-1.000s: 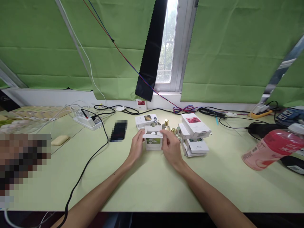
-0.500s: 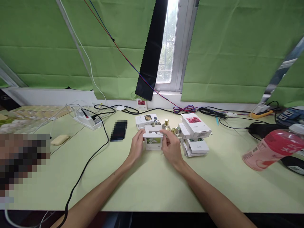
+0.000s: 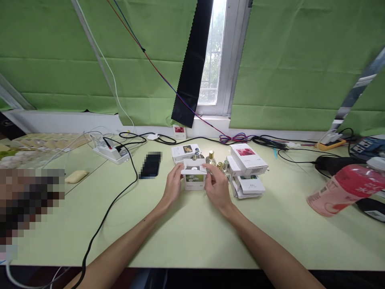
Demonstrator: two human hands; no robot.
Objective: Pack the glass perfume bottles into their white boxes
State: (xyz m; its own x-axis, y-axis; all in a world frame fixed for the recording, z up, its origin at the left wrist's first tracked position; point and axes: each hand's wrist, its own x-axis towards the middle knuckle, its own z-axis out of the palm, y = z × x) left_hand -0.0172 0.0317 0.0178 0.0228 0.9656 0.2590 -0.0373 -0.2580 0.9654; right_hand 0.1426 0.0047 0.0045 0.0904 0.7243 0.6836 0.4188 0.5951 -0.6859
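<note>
A small white box (image 3: 195, 185) with a picture of white flowers on its front stands on the table between my hands. Its top is partly open, and a small whitish shape shows in the gap. My left hand (image 3: 173, 185) grips the box's left side, fingers bent around the edge. On the other side, my right hand (image 3: 217, 187) holds the right edge near the top flap, fingers curled. Just behind the box are several small glass bottles, one with a gold cap (image 3: 211, 155). A white carton (image 3: 184, 152) lies behind my left hand.
White boxes (image 3: 249, 160) are stacked to the right. A pink drink bottle (image 3: 337, 188) leans at far right. On the left are a phone (image 3: 150, 164), a power strip (image 3: 110, 152), a yellowish oval object (image 3: 76, 176) and a black cable (image 3: 111, 204) crossing the table.
The box's top has opened a little more, showing a gap with a whitish shape inside. Both hands keep nearly the same place.
</note>
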